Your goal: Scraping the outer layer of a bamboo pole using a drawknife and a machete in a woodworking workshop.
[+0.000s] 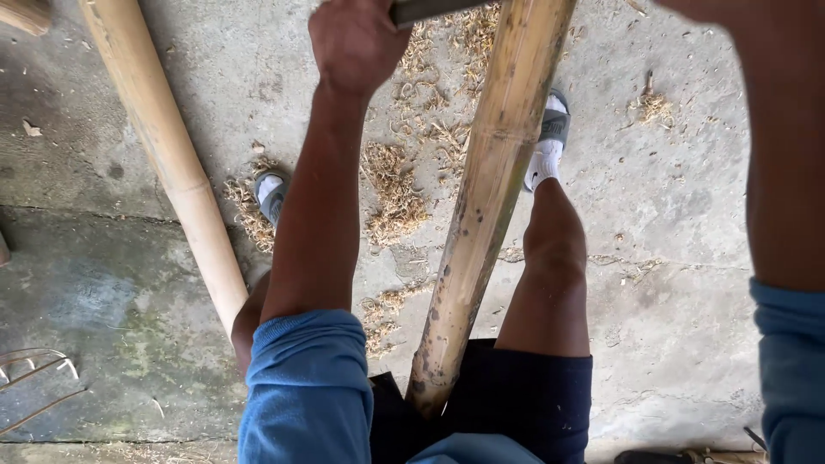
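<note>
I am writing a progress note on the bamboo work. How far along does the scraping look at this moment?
Done: many shavings lie on the concrete floor, so much scraping has taken place.
In hand: the left hand grips a dark tool handle against the spotted bamboo pole held between the legs. The right hand is out of view.
Left: this pole shows dark spots low down, unlike the pale smooth pole beside it.

2 bamboo poles (490, 206) (172, 163), 2 sandals (554, 125) (273, 196), 1 blade (425, 9).

Stained concrete floor (670, 283), scattered shavings (395, 193)
</note>
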